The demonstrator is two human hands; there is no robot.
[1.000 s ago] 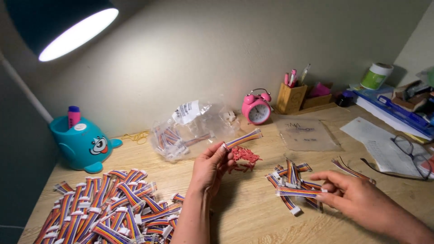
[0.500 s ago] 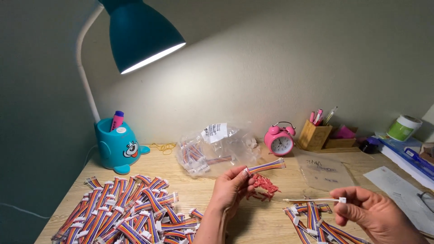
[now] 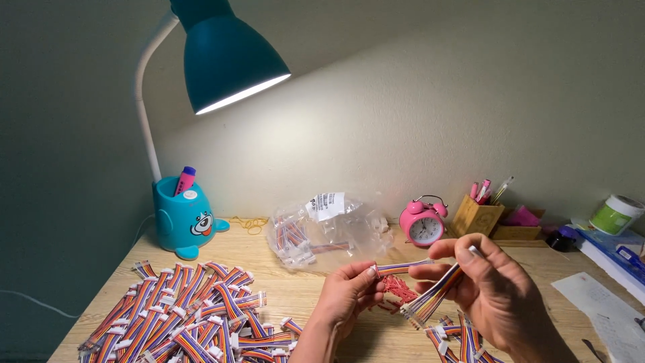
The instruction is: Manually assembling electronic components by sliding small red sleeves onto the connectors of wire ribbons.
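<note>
Left hand pinching striped cable; right hand gripping flat cable bundle. Red ties between. Clear crinkled bag, round pink clock near desk back edge; cable heap front-left corner.

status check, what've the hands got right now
Left hand pinches one end of a ribbon cable. Right hand grips a cable bundle. Red ties beneath; nothing blocking.

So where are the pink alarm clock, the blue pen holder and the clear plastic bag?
pink alarm clock (image 3: 424, 229), head view, on its white dial.
blue pen holder (image 3: 183, 221), head view, on its front.
clear plastic bag (image 3: 336, 235), head view, on its middle.
</note>
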